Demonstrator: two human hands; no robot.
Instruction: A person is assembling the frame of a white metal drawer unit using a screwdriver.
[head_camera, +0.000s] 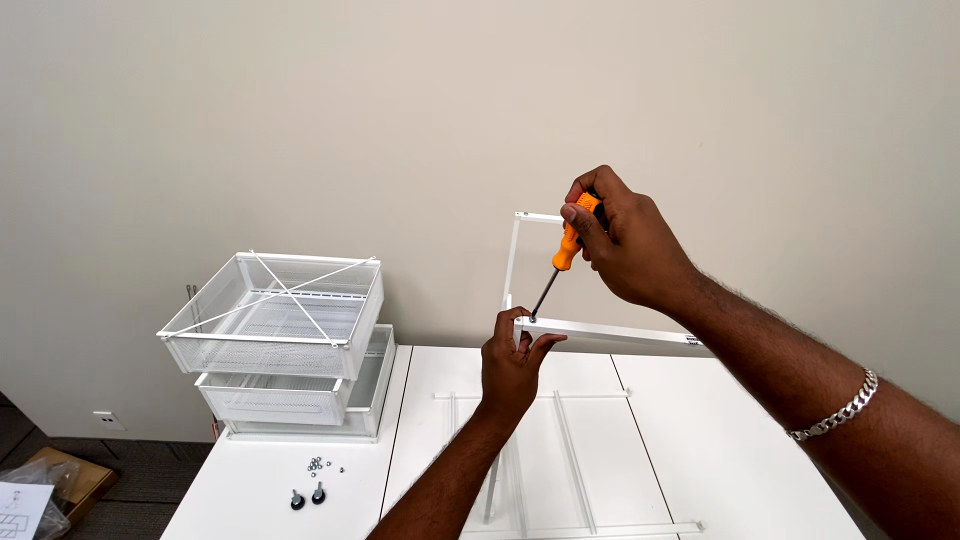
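Orange-handled screwdriver (562, 258), white metal rail (615, 338)

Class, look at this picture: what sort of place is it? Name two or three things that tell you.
Probably an office or plain workroom used for flat-pack assembly. A bare beige wall, white tables pushed together, stacked white mesh drawers, loose nuts, and a right hand driving an orange screwdriver into a white metal frame.
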